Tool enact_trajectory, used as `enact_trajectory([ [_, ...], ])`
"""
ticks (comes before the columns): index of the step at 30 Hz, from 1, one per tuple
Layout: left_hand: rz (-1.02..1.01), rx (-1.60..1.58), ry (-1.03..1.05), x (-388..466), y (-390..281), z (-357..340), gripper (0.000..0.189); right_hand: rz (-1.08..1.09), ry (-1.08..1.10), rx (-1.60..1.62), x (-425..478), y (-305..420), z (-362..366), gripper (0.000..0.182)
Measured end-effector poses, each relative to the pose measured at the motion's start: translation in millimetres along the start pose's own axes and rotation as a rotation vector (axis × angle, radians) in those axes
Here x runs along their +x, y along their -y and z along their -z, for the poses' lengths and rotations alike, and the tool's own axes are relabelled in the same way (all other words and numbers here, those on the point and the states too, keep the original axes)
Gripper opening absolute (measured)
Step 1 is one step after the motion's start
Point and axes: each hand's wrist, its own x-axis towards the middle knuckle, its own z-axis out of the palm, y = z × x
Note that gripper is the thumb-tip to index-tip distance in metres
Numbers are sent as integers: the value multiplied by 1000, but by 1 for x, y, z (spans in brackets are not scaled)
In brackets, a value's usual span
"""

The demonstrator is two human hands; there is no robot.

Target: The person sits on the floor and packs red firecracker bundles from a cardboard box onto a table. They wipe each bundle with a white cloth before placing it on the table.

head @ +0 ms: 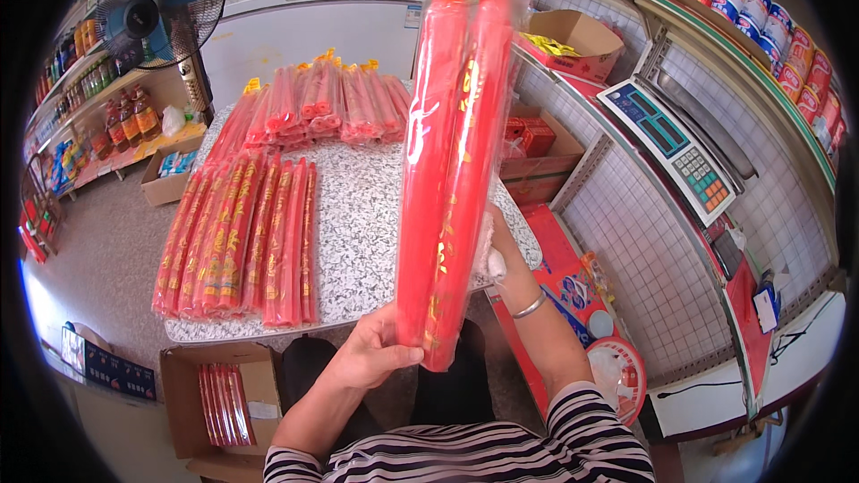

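My left hand (379,349) grips the lower end of a clear-wrapped pack of two long red candles (446,181), its thumb on the wrapper. The pack stands nearly upright before me, with a yellow tag at its top and gold lettering on its side. Behind the pack, my right hand (493,245) is mostly hidden; a white cloth (495,261) shows at it, and whether its fingers are closed does not show. Several wrapped red candle packs (228,235) lie side by side on the speckled table (362,228). More packs (322,104) are piled towards its far edge.
An open cardboard box (262,376) with red packs stands on the floor at the near left. Shelving with a weighing scale (671,147) and cans runs along the right. A fan (144,13) stands at the far left, near a white chest freezer (302,40).
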Motion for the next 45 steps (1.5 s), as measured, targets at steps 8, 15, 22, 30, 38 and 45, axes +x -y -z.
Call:
enact_trajectory([
  [8,218,-430,277,-5,20,5,71,-49,598,686,-5,-29,-3,53],
  [15,276,-715,393,-9,43,20,68,10,266,124,-70,-14,-73,50],
  [22,49,-203,52,-13,34,16,74,213,185,303,-58,-27,-49,42],
  [30,101,172,-124,-29,20,6,84,392,-36,-178,-75,-13,-60,68],
  [38,-65,1,-241,-24,26,8,93,1077,87,-1125,-101,-33,-57,69],
  [45,97,-83,18,-37,24,19,88,1110,237,-1312,-77,-1,-51,50],
])
